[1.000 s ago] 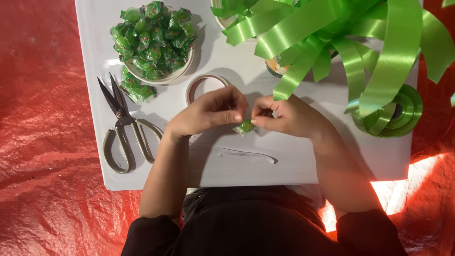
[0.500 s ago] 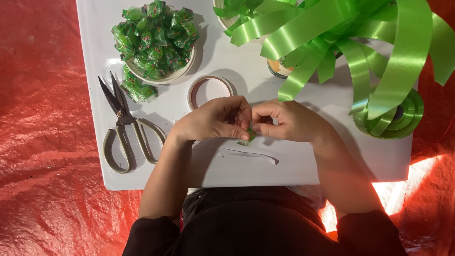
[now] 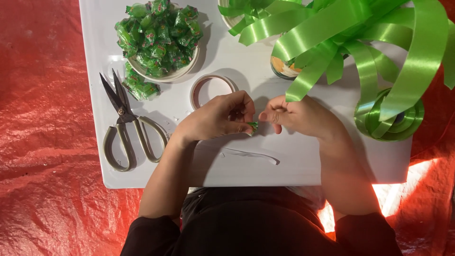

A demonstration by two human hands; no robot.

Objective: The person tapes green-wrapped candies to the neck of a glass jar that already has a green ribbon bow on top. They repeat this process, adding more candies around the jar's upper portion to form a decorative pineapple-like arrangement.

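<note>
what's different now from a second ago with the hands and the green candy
The right hand has let go of the green candy and drawn slightly away to the right; the left hand alone now pinches it. The scissors, bowl, tape roll and ribbon stayed put.

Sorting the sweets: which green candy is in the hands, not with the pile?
The single green candy pinched at the left hand's fingertips, beside the right hand; the others fill the bowl.

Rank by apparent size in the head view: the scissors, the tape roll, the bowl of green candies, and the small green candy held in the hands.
Largest to smallest:
1. Bowl of green candies
2. Scissors, close to the bowl in extent, so their order is uncertain
3. Tape roll
4. Green candy pinched by the left hand
</note>
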